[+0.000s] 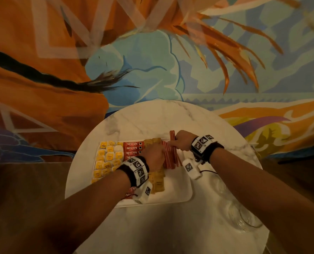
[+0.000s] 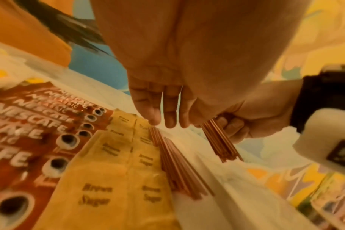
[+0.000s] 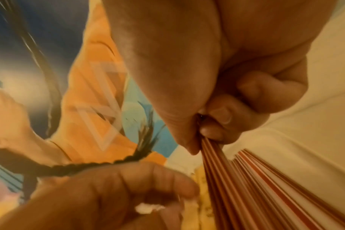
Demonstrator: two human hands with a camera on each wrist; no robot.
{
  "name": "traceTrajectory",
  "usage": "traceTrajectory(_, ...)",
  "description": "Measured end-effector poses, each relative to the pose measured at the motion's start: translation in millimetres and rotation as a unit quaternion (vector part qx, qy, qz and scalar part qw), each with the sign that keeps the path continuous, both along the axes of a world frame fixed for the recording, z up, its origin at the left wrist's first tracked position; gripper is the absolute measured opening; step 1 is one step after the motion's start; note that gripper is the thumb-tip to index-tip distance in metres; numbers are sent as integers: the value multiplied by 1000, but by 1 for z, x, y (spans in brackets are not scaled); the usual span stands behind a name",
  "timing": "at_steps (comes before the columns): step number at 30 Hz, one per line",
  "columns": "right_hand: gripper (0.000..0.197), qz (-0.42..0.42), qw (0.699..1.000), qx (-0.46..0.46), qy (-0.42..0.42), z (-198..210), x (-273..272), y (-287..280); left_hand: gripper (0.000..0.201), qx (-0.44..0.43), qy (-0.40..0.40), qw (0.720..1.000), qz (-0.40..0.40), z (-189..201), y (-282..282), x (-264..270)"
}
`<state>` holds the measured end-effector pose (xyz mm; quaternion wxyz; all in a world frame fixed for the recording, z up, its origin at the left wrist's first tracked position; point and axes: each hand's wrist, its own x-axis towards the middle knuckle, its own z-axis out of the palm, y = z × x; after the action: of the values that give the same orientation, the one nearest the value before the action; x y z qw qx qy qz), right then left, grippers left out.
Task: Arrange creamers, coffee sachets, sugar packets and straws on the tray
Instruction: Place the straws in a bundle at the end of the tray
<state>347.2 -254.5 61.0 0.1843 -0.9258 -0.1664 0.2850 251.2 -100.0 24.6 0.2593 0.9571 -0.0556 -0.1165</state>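
A white tray [image 1: 182, 195] lies on the round marble table [image 1: 152, 118]. On it lie yellow creamer tubs [image 1: 106, 158], red Nescafe sachets [image 1: 133, 148] [image 2: 29, 132], brown sugar packets [image 1: 158, 182] [image 2: 112, 186] and a row of red straws [image 1: 168, 160] [image 2: 179, 168]. My left hand [image 1: 154, 156] [image 2: 167, 119] hovers over the laid straws, its straight fingers touching their far ends. My right hand [image 1: 180, 142] [image 3: 217, 121] grips a bundle of straws [image 1: 172, 136] [image 2: 223, 143] [image 3: 226, 186] just right of that row, at the tray's far edge.
Clear drinking glasses [image 1: 244, 217] stand on the table to the right of the tray. The tray's near right part is bare white. A painted wall rises directly behind the table.
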Motion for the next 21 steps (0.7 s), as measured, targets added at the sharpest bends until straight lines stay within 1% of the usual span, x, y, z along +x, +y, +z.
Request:
traceTrajectory(2, 48, 1, 1000, -5, 13, -10, 1, 5, 10, 70, -2, 997, -39, -9, 2, 11)
traceTrajectory(3, 45, 1, 1000, -8, 17, -15, 1, 7, 15, 105, -7, 993, -54, -15, 2, 14)
traceTrajectory(4, 43, 1, 1000, -16, 18, -20, 0, 9, 24, 136, -8, 989, -63, -22, 3, 17)
traceTrajectory(7, 36, 6, 999, -50, 7, -35, 2, 11, 44, 194, -7, 978, -76, -33, 2, 20)
traceTrajectory(9, 34, 0, 998, -62, -9, -40, 3, 10, 47, 209, 1, 974, -83, -36, 0, 22)
traceTrajectory(12, 37, -6, 997, -63, -47, -39, 3, 6, 45, 218, 14, 972, -89, -34, -1, 25)
traceTrajectory(14, 38, 9, 994, -73, -75, -36, 3, 2, 47, 221, 24, 971, -91, -34, -2, 26)
traceTrajectory(15, 35, 21, 992, -80, -92, -33, 2, -1, 50, 222, 27, 971, -90, -33, -2, 26)
traceTrajectory(17, 20, 52, 988, -83, -119, -31, 1, -6, 61, 210, 27, 973, -91, -36, -3, 28)
traceTrajectory(18, 20, 69, 987, -74, -127, -32, 0, -7, 66, 201, 23, 974, -97, -37, -4, 29)
traceTrajectory(19, 20, 94, 985, -66, -131, -33, -1, -8, 67, 196, 21, 975, -106, -38, -4, 29)
traceTrajectory(21, 17, 141, 980, -67, -127, -38, -6, -8, 61, 196, 15, 973, -119, -40, -6, 31)
